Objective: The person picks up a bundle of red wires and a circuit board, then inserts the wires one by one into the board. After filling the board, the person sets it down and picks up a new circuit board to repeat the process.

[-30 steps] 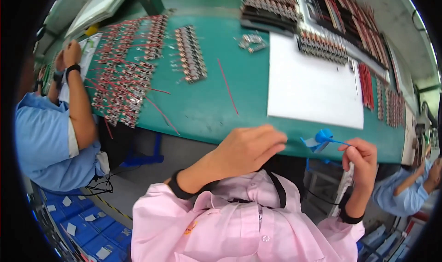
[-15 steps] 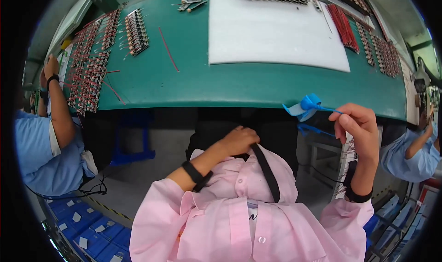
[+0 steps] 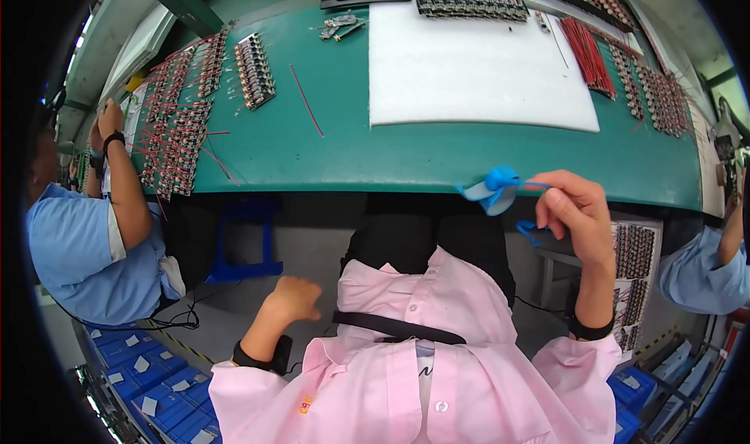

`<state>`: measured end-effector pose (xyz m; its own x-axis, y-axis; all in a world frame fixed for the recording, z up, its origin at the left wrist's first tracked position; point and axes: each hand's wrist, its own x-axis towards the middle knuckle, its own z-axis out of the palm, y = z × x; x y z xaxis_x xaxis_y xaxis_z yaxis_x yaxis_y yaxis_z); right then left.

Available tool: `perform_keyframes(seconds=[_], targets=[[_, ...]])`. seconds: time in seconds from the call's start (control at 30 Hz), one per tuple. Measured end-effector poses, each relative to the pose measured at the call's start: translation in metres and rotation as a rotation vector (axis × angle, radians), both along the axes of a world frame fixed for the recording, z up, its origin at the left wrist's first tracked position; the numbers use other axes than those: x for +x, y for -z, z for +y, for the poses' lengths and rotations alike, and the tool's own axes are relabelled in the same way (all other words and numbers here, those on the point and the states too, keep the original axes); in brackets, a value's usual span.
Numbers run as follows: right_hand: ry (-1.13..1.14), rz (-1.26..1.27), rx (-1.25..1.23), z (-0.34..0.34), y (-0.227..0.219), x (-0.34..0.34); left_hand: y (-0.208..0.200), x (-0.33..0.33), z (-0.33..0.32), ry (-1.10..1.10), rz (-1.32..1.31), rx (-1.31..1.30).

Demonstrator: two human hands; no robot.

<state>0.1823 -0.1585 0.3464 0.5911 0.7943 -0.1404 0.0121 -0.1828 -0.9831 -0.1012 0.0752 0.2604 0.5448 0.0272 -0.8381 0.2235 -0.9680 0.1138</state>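
Out over the table's front edge, my right hand (image 3: 576,210) pinches the thin end of a blue strap-like piece (image 3: 500,188). Its broad part curls to the left of my fingers, with a paler blue inner side. A thinner blue loop (image 3: 533,231) dangles just below. My left hand (image 3: 293,298) is in the air at the left of my lap, thumb apart and fingers loosely bent, with nothing visible in it. A black strap (image 3: 400,325) lies across the front of my pink shirt, apart from that hand.
The green table (image 3: 328,163) carries a white foam sheet (image 3: 476,77), rows of small circuit boards (image 3: 176,147) and a bundle of red wires (image 3: 587,57). Blue-sleeved people sit on both sides. A blue stool (image 3: 242,241) stands below, near blue bins (image 3: 168,389).
My left hand has let go of the black strap and moved left and down. The strap now lies across my shirt. My right hand has shifted slightly left with the blue piece.
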Motion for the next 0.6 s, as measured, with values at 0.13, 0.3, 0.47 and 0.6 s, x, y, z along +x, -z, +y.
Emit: perform_keyframes(seconds=[0.13, 0.3, 0.47, 0.6], targets=[[-0.124, 0.019, 0.026, 0.027, 0.001, -0.006, -0.047, 0.079, -0.015, -0.53, -0.917, -0.5], [-0.135, -0.021, 0.066, 0.045, -0.006, -0.015, -0.076, 0.147, -0.042, -0.449, -1.402, -0.472], [0.004, -0.468, 0.128, 0.039, -0.007, -0.011, -0.073, 0.163, -0.032, -0.634, -1.229, -0.793], [0.142, -0.77, 0.212, 0.032, -0.007, -0.043, -0.069, 0.184, -0.036, -0.761, -1.109, -1.017]])
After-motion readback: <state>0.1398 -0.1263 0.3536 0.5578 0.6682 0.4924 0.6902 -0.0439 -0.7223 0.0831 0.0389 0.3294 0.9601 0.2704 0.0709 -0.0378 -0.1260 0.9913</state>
